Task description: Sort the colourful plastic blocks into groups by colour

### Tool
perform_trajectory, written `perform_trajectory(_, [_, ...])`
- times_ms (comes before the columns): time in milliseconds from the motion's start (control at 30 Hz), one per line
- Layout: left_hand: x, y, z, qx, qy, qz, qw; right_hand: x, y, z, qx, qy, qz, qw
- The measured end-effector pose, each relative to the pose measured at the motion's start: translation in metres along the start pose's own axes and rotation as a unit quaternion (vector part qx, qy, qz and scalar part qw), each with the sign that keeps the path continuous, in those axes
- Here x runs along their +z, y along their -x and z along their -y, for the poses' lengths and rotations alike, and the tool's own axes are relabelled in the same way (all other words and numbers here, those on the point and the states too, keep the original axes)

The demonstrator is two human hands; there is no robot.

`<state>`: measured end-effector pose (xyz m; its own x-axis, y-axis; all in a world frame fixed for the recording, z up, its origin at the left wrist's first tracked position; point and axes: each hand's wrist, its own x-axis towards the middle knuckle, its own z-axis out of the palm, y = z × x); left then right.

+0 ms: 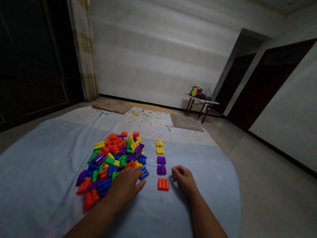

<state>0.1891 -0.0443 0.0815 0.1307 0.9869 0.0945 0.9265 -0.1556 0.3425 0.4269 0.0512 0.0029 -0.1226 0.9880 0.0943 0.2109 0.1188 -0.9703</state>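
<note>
A heap of plastic blocks (113, 156) in orange, yellow, green, blue and purple, each moulded like joined tubes, lies on the cloth at the left. My left hand (124, 187) is over the heap's right front edge, thumb apart from the fingers, close to a blue block (144, 175); some fingertips are hidden. Right of the heap runs a column of single blocks: yellow (159, 143), yellow (160, 151), purple (161, 160), purple (161, 169) and, nearest me, orange (163, 184). Beside this column my right hand (183, 178) rests with curled fingers and nothing visible in them.
A light blue cloth (206, 212) covers the rounded table, with a floral white cloth (149, 123) at its far end. Two flat mats (113, 106) (186, 122) lie there. Farther back, a small table (201, 100) holds a colourful bag (195, 91).
</note>
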Motion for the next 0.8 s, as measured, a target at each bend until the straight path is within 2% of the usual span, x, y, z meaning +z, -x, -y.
perform_trajectory(100, [-0.005, 0.003, 0.006, -0.002, -0.068, 0.055, 0.996, 0.0, 0.0, -0.002, -0.003, -0.007, 0.006, 1.0])
perform_trajectory(200, [-0.008, 0.008, 0.006, -0.001, -0.105, 0.08, 0.991, 0.0, 0.0, -0.004, -0.005, -0.01, 0.007, 1.0])
perform_trajectory(467, [-0.004, 0.01, 0.002, 0.018, -0.128, 0.053, 0.99, 0.001, 0.0, -0.003, -0.01, -0.01, 0.006, 1.0])
perform_trajectory(600, [-0.001, 0.007, 0.004, 0.035, -0.068, 0.02, 0.997, 0.002, 0.0, -0.001, -0.008, -0.01, 0.004, 1.0])
perform_trajectory(733, [0.005, 0.005, -0.004, 0.057, 0.066, -0.054, 0.995, 0.002, 0.002, 0.002, -0.01, -0.014, 0.004, 1.0])
perform_trajectory(800, [0.013, 0.005, -0.008, 0.053, 0.134, -0.065, 0.987, 0.002, 0.002, 0.003, -0.011, -0.016, 0.004, 1.0])
